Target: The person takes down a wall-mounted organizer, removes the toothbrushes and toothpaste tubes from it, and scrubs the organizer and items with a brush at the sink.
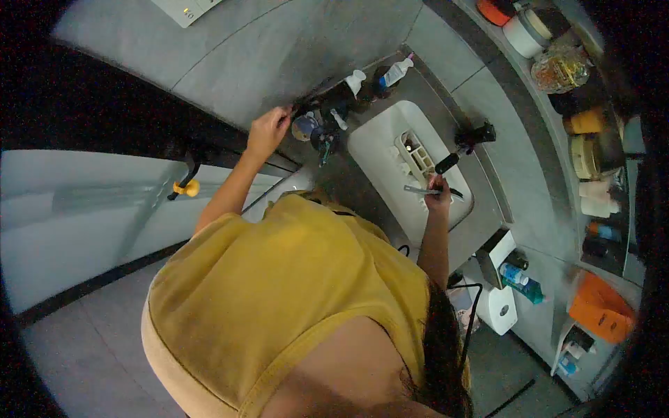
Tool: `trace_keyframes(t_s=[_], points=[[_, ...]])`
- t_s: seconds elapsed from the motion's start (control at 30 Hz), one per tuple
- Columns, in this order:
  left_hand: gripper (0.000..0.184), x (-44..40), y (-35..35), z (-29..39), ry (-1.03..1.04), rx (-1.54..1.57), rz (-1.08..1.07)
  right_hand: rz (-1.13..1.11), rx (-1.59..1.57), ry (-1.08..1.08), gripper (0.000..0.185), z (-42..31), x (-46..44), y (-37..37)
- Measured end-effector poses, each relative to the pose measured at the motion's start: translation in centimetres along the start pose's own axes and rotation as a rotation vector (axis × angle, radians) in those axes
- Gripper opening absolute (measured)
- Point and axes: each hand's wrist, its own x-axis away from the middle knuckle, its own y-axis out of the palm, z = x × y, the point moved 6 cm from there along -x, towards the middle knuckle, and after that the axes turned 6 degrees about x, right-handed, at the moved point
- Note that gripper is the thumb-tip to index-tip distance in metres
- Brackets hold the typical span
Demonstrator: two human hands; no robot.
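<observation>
My left hand (268, 132) is raised by the wall at the counter's left end. Its fingers are closed near a dark thing that I cannot make out, beside a cluster of small bottles and jars (322, 131). Over the white sink (373, 143), my right hand (437, 196) is closed around a slim grey strip-like thing (420, 189) with a dark curved end on its other side; its kind is unclear. In the sink lies a pale holder with compartments (416, 155). The black faucet (476, 137) reaches over the basin, just above my right hand.
A white pump bottle (397, 72) stands at the counter's back corner. Shelves on the right hold jars, a glass container (559, 70) and an orange pouch (601, 306). A green bottle (531, 291) stands near a white tissue roll box (498, 308). A door handle (185, 187) is at left.
</observation>
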Motion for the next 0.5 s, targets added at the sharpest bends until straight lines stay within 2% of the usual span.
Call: trace_keyframes(t_s=[0.03,0.1,0.13,0.2,0.23,0.27,0.3,0.33,0.37,0.4,0.43,0.5], points=[[0.015,0.2,0.6,-0.5,0.004,0.003,-0.005,0.005,-0.004,-0.002,0.032,-0.2,0.7,1.6],[0.016,0.7,2.3,-2.2,-0.031,0.122,-0.041,0.348,-0.275,0.121,0.034,0.5,2.5,2.8],[0.014,1.9,4.5,-5.4,-0.148,0.079,-0.150,-0.455,-0.059,0.025,0.026,1.1,-2.4,-3.0],[0.014,1.2,6.3,-5.9,-0.104,0.073,-0.198,-0.374,-0.039,0.009,0.019,0.7,-1.4,-1.8],[0.015,0.7,7.6,-6.2,-0.063,0.063,-0.247,-0.292,-0.022,-0.002,0.027,0.9,-1.2,-1.9],[0.021,0.2,8.8,-6.5,0.089,-0.033,-0.249,-0.279,-0.033,-0.027,0.027,0.9,-0.9,-1.7],[0.021,-0.3,9.3,-6.5,0.113,-0.016,-0.261,-0.251,-0.018,-0.023,0.018,0.9,-0.8,-1.9],[0.024,-0.6,10.3,-6.8,0.073,-0.094,-0.332,-0.218,0.000,-0.020,0.016,1.0,-0.9,-2.5],[0.028,-0.8,11.2,-7.1,0.032,-0.176,-0.401,-0.185,0.018,-0.012,0.023,0.9,-1.1,-2.9],[0.028,-1.3,11.6,-6.7,0.047,-0.161,-0.411,-0.085,-0.186,-0.033,0.020,1.2,-3.5,-6.0],[0.032,-1.6,12.4,-6.8,0.017,-0.267,-0.533,-0.070,-0.191,-0.050,0.020,1.0,-3.1,-5.7],[0.041,-1.5,14.4,-7.6,-0.041,-0.477,-0.775,-0.165,-0.126,-0.073,0.018,1.0,-2.2,-4.0]])
